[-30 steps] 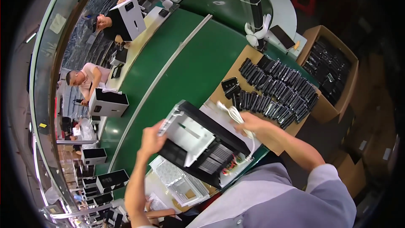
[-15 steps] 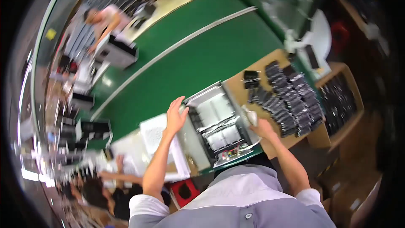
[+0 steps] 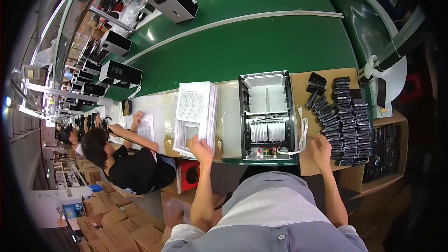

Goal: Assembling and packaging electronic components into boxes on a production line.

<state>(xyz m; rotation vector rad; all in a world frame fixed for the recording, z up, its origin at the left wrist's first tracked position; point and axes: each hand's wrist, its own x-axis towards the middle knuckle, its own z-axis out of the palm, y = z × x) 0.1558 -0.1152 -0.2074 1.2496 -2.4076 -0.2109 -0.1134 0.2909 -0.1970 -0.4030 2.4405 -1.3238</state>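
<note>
In front of me lies an open black appliance housing, with silver finned blocks and a small coloured-wire board inside. Its white power cord is looped along the right side. To the left is a stack of white perforated panels. My left hand pinches the near edge of this stack; how many panels it grips is hidden. My right hand is over the cardboard, just left of the rows of small black parts, its fingers loosely bent and apart, holding nothing.
A carton of black parts stands at the right. Finished-looking white and black units sit on the far side of the green bench. At left, a co-worker in black handles a white panel. A red stool is below the bench edge.
My left hand has gone from the housing's left edge to the white panel stack. My right hand has let go of the white cord, which now lies beside the housing. The view has turned.
</note>
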